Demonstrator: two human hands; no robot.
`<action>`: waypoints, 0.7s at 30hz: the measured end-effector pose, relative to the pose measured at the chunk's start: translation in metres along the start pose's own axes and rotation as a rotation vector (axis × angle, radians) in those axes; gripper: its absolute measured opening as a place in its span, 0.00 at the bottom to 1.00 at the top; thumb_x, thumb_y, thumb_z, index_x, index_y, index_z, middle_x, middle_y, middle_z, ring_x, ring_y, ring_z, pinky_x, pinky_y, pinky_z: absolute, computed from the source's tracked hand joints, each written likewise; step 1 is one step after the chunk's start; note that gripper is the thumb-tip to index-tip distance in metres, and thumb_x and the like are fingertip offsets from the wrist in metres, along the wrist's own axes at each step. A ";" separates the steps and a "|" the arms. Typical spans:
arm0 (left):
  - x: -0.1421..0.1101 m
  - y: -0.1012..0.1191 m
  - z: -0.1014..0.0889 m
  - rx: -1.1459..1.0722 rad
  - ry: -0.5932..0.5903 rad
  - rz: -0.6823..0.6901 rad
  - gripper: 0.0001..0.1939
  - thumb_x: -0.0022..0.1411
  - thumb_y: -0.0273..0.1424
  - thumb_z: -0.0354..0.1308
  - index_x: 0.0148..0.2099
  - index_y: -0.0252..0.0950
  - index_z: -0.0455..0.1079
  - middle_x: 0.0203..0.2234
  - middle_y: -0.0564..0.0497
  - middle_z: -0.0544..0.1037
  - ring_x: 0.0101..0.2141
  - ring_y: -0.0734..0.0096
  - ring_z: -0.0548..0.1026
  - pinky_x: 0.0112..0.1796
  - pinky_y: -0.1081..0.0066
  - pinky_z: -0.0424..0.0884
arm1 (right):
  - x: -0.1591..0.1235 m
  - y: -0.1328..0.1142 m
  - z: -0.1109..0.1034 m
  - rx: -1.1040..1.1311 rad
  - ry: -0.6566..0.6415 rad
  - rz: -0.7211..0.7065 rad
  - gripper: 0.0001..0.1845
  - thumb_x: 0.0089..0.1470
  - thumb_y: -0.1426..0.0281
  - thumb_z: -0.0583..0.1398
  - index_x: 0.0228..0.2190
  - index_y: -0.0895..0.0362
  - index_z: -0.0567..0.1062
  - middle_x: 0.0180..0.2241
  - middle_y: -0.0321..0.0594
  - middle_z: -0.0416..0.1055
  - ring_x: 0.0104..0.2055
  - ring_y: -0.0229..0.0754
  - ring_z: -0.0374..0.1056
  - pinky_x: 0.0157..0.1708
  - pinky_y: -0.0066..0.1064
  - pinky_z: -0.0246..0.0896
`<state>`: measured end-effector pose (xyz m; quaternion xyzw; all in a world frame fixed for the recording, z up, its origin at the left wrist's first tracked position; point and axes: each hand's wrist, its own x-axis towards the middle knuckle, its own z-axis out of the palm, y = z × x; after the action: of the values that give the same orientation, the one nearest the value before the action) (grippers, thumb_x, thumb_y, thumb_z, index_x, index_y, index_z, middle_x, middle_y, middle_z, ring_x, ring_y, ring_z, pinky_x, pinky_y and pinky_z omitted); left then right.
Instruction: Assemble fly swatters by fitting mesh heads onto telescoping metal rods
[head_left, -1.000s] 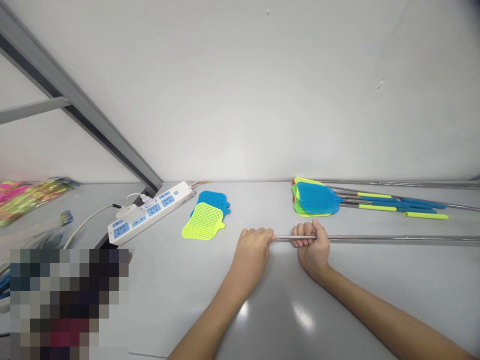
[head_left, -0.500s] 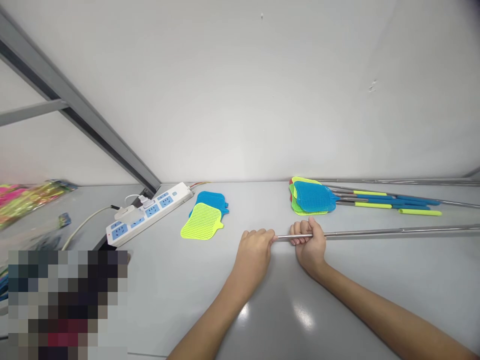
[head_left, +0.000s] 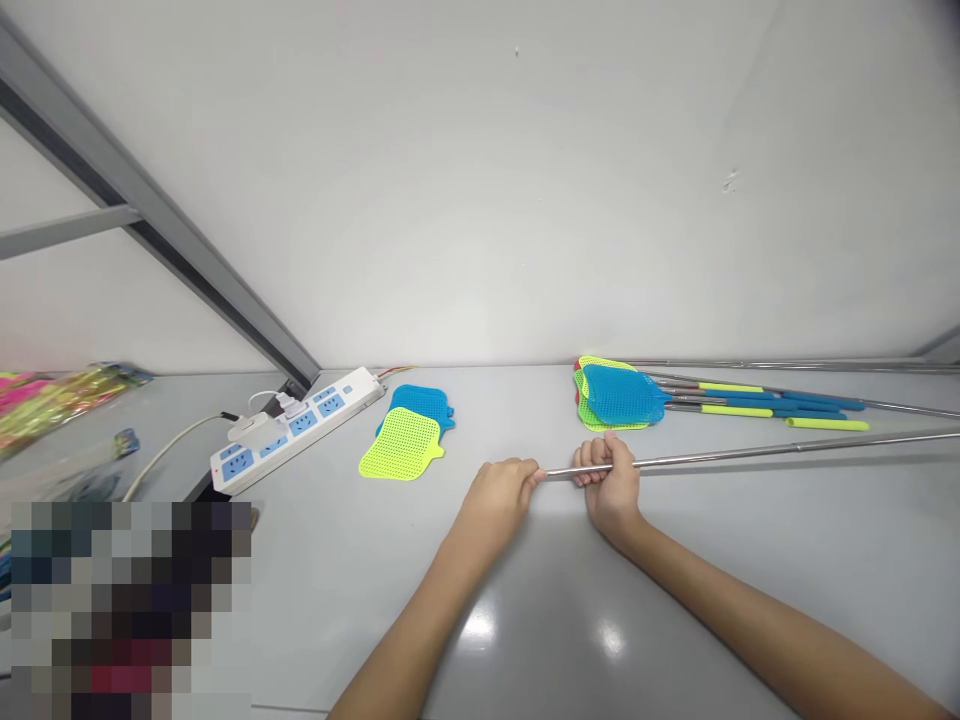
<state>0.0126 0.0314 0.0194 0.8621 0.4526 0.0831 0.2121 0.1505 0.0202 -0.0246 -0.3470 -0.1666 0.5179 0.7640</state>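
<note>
Telescopic rod (head_left: 720, 457) slants over counter (head_left: 300, 600), left hand (head_left: 499, 495) and right hand (head_left: 615, 490) clamped around its left part, no head showing there. Assembled flyswatters (head_left: 626, 395) lie piled behind; yellow-green swatter head (head_left: 401, 445), blue swatter head (head_left: 421, 402) lie loose.

Room btwn yellow paddle (head_left: 401, 446) & L hand (head_left: 495, 500); rod (head_left: 720, 457) blocks R side.
</note>
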 end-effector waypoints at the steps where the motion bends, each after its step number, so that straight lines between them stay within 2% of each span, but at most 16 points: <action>1: 0.000 -0.002 0.001 -0.016 -0.012 0.019 0.17 0.62 0.34 0.38 0.23 0.36 0.57 0.19 0.54 0.67 0.22 0.76 0.62 0.24 0.75 0.52 | 0.000 0.000 0.000 -0.003 0.003 -0.005 0.24 0.50 0.64 0.50 0.08 0.57 0.50 0.08 0.30 0.43 0.11 0.32 0.46 0.12 0.27 0.40; 6: 0.001 -0.006 0.002 -0.031 -0.015 0.042 0.17 0.62 0.35 0.38 0.24 0.36 0.58 0.19 0.54 0.68 0.22 0.76 0.63 0.24 0.75 0.52 | 0.000 -0.002 0.000 0.000 0.003 0.012 0.24 0.50 0.64 0.50 0.09 0.57 0.50 0.08 0.30 0.43 0.11 0.32 0.45 0.12 0.27 0.41; 14: 0.001 -0.003 0.005 -0.001 -0.026 -0.011 0.17 0.61 0.34 0.39 0.23 0.36 0.59 0.18 0.54 0.67 0.21 0.75 0.62 0.23 0.75 0.52 | 0.000 -0.001 -0.001 -0.031 -0.016 0.002 0.23 0.51 0.63 0.49 0.10 0.57 0.50 0.08 0.30 0.43 0.11 0.31 0.45 0.12 0.26 0.42; 21: 0.002 0.002 0.006 0.048 -0.040 -0.042 0.16 0.62 0.33 0.38 0.26 0.36 0.61 0.22 0.51 0.69 0.24 0.72 0.66 0.26 0.75 0.56 | 0.001 -0.002 0.000 -0.024 -0.005 -0.014 0.22 0.50 0.66 0.49 0.10 0.57 0.50 0.08 0.29 0.44 0.11 0.31 0.46 0.12 0.26 0.42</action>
<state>0.0175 0.0301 0.0152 0.8587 0.4681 0.0504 0.2024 0.1522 0.0206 -0.0227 -0.3537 -0.1771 0.5113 0.7629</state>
